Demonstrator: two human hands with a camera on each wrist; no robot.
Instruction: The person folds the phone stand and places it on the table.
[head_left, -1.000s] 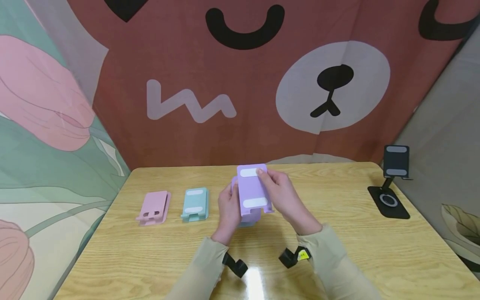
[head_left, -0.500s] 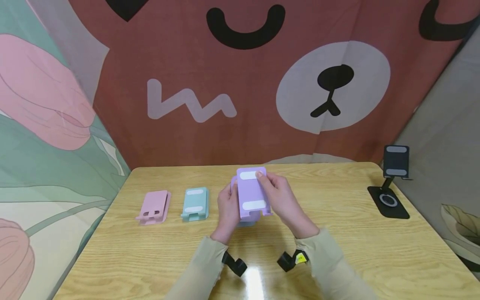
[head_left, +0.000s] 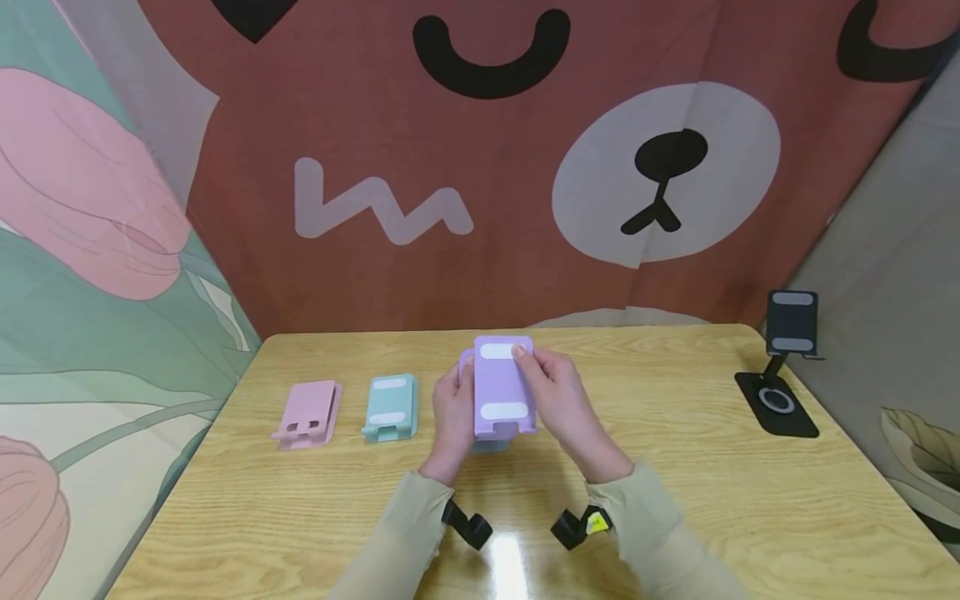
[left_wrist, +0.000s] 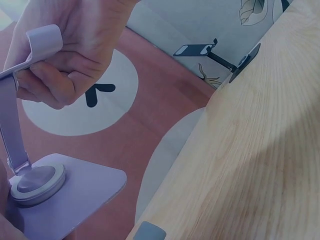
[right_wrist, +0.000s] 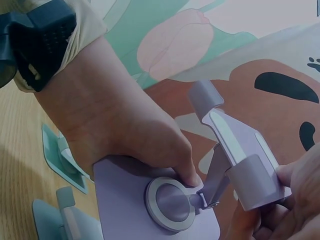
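Note:
A purple folding phone stand [head_left: 501,379] is held up off the table in both hands, partly unfolded. My left hand [head_left: 453,414] grips its flat base [left_wrist: 80,192], which has a round ring hinge [right_wrist: 171,205]. My right hand [head_left: 564,398] pinches the upper plate [right_wrist: 250,160], its thumb on the front near the white pad. The arm [left_wrist: 15,122] between plate and base stands raised. Below the hands, a light-blue stand [head_left: 491,447] shows only in part.
Left on the table [head_left: 262,517] lie a folded pink stand [head_left: 309,414] and a folded teal stand [head_left: 390,408]. An unfolded black stand [head_left: 783,367] stands at the far right. A patterned cloth [head_left: 450,275] hangs behind the table's back edge.
The purple stand's upper plate has come slightly lower and become more upright. My right hand has shifted a little left and kept its hold; my left hand has barely moved.

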